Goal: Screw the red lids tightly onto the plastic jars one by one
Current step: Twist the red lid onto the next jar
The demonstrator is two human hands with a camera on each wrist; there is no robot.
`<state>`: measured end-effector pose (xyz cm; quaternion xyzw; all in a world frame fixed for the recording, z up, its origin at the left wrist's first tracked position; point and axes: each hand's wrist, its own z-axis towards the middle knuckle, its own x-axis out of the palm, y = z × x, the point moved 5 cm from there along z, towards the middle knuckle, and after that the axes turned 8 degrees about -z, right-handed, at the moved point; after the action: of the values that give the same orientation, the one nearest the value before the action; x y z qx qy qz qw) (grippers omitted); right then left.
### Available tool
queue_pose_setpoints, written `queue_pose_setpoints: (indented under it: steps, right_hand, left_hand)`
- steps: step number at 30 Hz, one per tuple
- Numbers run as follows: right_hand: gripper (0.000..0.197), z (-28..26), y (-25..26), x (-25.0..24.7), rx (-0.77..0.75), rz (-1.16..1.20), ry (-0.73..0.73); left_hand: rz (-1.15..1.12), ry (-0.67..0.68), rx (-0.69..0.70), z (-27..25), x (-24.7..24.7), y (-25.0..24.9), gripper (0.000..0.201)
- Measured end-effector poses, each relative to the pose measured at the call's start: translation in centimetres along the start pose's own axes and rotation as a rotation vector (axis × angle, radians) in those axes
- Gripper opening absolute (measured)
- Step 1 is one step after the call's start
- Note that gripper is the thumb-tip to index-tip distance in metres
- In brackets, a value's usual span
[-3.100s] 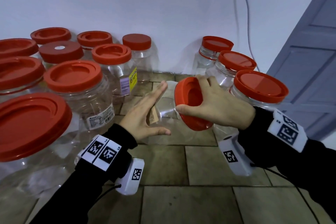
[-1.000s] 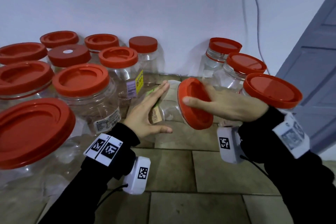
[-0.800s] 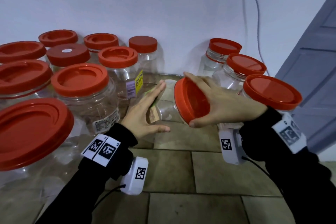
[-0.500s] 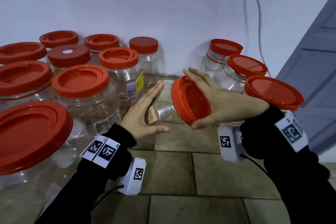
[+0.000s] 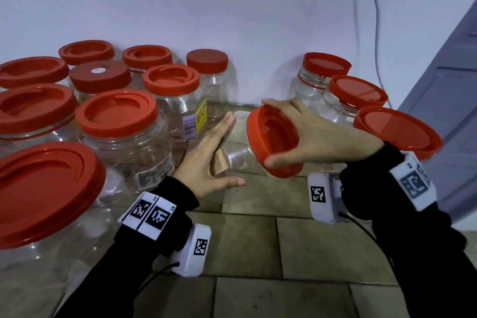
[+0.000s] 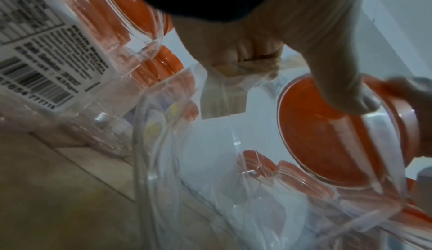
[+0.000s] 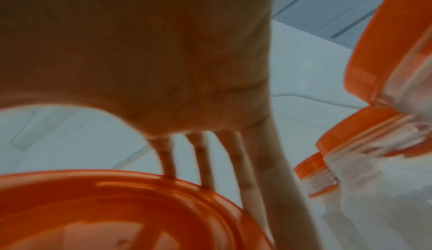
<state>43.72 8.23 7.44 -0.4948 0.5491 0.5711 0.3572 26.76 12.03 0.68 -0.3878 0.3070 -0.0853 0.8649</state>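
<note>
Jar [image 5: 238,155] lies on its side between the hands, mouth toward the right hand [image 5: 320,142]. Right hand grips the lid [image 5: 273,139] by its rim, thumb under, fingers over, lid seated on the jar's mouth. Left hand [image 5: 206,160] is flat, fingers straight, pressed against the jar's base, thumb under it.

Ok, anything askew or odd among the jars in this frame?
Only the clear jar being worked on: it lies tipped on its side between the hands, while the others stand upright. The left hand steadies it flat-fingered; the right hand holds its red lid by the rim. No spills or damage visible.
</note>
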Motion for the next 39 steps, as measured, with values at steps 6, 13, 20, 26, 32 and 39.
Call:
queue_pose_setpoints:
  steps: [6,13,20,26,32,39]
  right_hand:
    - [0.111,0.2,-0.4,-0.7,0.045,-0.033,0.016]
    - [0.107,0.4,0.4,-0.3,0.084,-0.1,0.008]
    - [0.11,0.4,-0.7,-0.1,0.231,0.042,-0.061]
    - [0.08,0.3,-2.8,3.0,0.18,0.493,-0.269]
    - [0.09,2.6,-3.6,3.2,0.106,0.442,-0.535]
    - [0.088,9.7,-6.2,3.3,0.191,0.384,-0.633]
  left_hand:
    - [0.035,0.003,0.01,0.1,0.3,-0.2,0.099]
    - [0.049,0.0,0.01,0.2,0.1,-0.1,0.102]
    - [0.056,-0.007,-0.029,0.6,0.2,0.3,0.103]
    - [-0.035,-0.136,-0.145,1.8,0.0,2.2,0.104]
    - [-0.252,-0.169,-0.345,5.0,1.4,7.3,0.114]
    - [-0.394,-0.235,-0.403,10.4,1.9,12.1,0.096]
